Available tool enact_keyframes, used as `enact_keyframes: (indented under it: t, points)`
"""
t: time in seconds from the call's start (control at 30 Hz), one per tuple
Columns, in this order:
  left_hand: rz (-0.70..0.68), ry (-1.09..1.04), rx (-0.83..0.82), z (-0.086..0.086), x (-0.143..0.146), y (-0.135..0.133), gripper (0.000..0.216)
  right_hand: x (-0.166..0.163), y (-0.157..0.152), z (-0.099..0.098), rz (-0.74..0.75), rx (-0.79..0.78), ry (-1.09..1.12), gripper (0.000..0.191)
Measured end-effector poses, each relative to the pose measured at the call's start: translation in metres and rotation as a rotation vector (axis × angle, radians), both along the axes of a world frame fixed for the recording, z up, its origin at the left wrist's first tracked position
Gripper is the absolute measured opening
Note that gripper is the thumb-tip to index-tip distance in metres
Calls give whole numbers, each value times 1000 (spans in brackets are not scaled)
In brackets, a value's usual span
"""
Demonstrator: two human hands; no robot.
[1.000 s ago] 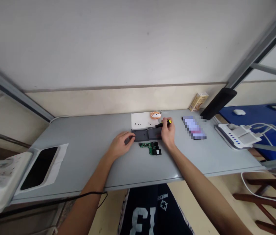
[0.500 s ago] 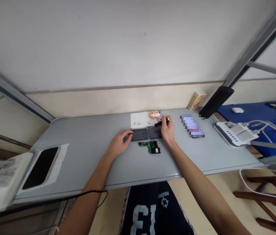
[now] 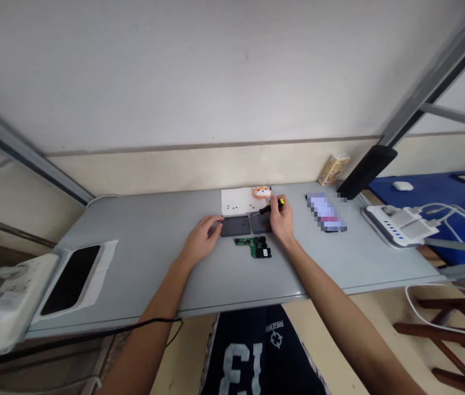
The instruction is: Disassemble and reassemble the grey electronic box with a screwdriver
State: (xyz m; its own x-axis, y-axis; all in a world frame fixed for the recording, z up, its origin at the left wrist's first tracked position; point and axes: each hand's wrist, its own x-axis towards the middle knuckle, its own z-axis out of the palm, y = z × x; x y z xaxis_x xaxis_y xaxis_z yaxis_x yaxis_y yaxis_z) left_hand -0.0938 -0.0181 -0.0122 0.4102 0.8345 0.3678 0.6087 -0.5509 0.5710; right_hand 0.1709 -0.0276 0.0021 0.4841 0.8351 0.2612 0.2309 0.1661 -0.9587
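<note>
My right hand (image 3: 282, 224) is closed round a screwdriver (image 3: 265, 209) with a black and yellow handle, its thin shaft slanting down to the left over a flat dark grey casing (image 3: 234, 226). The tip is close to the casing's surface; contact is too small to make out. At the casing's left end, my left hand (image 3: 202, 237) grips the edge between thumb and fingers. Part of the casing's right side is hidden behind my right hand. A green circuit board (image 3: 253, 246) with black parts lies just in front of the casing.
Behind the casing, white paper (image 3: 232, 198) bears several tiny dark screws and an orange animal-face case (image 3: 262, 192). To the right are a phone (image 3: 325, 213), a small box (image 3: 333, 169) and a power strip (image 3: 395, 225). Another phone (image 3: 71, 280) lies at left.
The screwdriver and my right hand have shifted very slightly, with the tip still over the casing. My left hand stays at the casing's left end. The whole view has moved a little.
</note>
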Motion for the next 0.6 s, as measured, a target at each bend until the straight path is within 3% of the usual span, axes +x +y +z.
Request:
enact_keyframes:
  t: [0.4, 0.6]
  points:
    - [-20, -2, -4, -3, 0, 2, 28, -2, -3, 4, 33, 36, 18, 40]
    - [3, 5, -18, -2, 1, 2, 27, -5, -8, 2, 59, 45, -118, 39]
